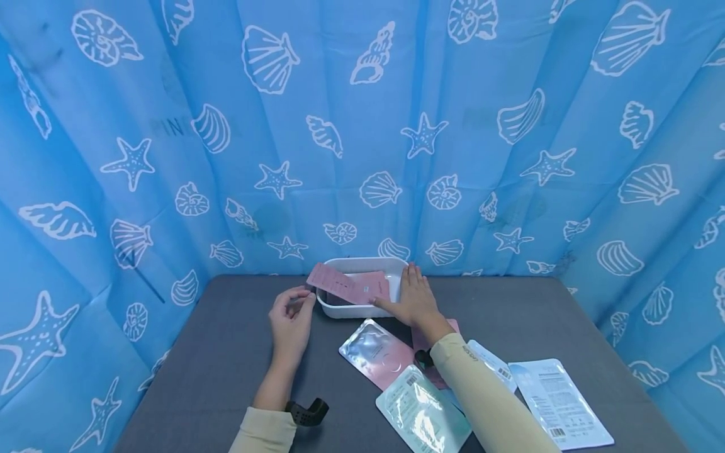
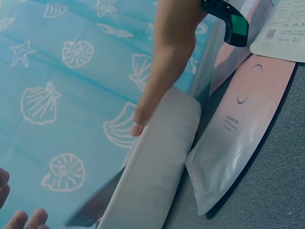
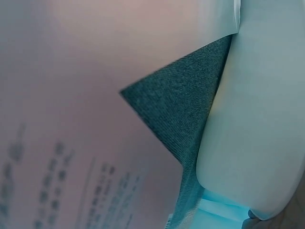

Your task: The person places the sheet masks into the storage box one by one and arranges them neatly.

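Note:
A white oval-ended tray (image 1: pixel 340 312) stands at the back of the table. Inside it lie pink sheet mask packets (image 1: pixel 362 292), one sticking out over the left rim. My right hand (image 1: pixel 416 296) rests on the tray's right end, fingers straight along the far side and thumb reaching over the front rim. At the left end is my left hand (image 1: pixel 291 314), its fingers loosely bent and its fingertips right by the rim and the overhanging packet. In the left wrist view its fingertips (image 2: pixel 35 219) stand apart with nothing between them.
In front of the tray lies a pink and silver packet (image 1: pixel 376 355), with a pale green packet (image 1: pixel 425 409) overlapping it. White packets (image 1: pixel 561 402) lie to the right, and another pink packet (image 1: pixel 447 330) is partly under the right forearm. A blue shell-patterned curtain (image 1: pixel 362 157) hangs behind.

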Tool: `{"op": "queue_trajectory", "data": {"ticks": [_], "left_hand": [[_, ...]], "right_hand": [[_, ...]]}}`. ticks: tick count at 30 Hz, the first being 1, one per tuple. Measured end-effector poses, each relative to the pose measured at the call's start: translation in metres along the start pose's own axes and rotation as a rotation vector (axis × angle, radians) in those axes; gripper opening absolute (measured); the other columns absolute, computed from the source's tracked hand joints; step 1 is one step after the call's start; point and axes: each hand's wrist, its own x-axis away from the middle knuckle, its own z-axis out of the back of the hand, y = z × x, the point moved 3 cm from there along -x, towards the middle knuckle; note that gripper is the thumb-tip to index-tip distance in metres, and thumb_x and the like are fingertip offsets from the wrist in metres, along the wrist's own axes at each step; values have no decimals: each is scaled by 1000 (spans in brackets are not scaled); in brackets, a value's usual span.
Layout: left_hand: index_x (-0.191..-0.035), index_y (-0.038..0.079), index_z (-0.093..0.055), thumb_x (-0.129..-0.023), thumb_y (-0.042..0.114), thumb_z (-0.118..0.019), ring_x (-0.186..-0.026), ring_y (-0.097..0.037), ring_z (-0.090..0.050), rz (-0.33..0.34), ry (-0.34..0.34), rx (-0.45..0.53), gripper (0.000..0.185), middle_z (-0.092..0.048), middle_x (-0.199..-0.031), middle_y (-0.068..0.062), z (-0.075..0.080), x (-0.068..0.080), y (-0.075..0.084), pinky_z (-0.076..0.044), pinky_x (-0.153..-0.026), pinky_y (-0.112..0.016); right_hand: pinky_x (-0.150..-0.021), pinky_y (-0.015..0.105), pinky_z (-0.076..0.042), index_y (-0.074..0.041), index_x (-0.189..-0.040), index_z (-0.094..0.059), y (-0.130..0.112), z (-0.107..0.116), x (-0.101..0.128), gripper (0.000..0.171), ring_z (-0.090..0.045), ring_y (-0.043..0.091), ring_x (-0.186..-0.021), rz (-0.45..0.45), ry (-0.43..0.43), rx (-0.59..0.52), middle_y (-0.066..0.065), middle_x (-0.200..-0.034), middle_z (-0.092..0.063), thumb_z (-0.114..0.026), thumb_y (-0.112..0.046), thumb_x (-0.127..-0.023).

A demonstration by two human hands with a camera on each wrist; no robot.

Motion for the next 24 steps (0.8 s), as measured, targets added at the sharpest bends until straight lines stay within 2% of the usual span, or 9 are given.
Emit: {"op": "queue_trajectory", "data": {"ticks": [5,9,17,24], "left_hand": [[-111,2,-73,-101,13,-73,-114,-29,-69,8,-14,-15,14,-64,-133,-13,2,1,-2,-52,-84,-13],[-111,2,-73,-102,13,-72,-114,-31,-68,11,-19,-12,14,-65,-133,-14,3,2,-3,-52,-84,-13],[-112,5,-74,-102,17,-73,-113,-22,-68,44,-29,-67,15,-69,-129,-12,6,5,-6,-53,-89,-17],[-109,7,-75,-102,19,-74,-111,-25,-69,77,-66,-75,14,-70,-123,-11,9,12,-14,-54,-89,-20]], "right_hand": [[-135,54,-8,5,-168,-6,-1,0,0,131,-1,41,-166,0,6,-1,24,-178,2,-52,-87,-88],[-135,55,-8,5,-168,-6,0,0,-1,130,0,41,-166,-4,7,-8,24,-178,2,-53,-86,-88],[-135,54,-9,6,-168,-7,0,-1,-1,129,-1,41,-166,3,15,-6,24,-178,1,-55,-85,-89],[-135,55,-8,6,-167,-5,-1,0,0,129,0,42,-166,6,3,-8,24,-178,3,-54,-84,-90]]}}
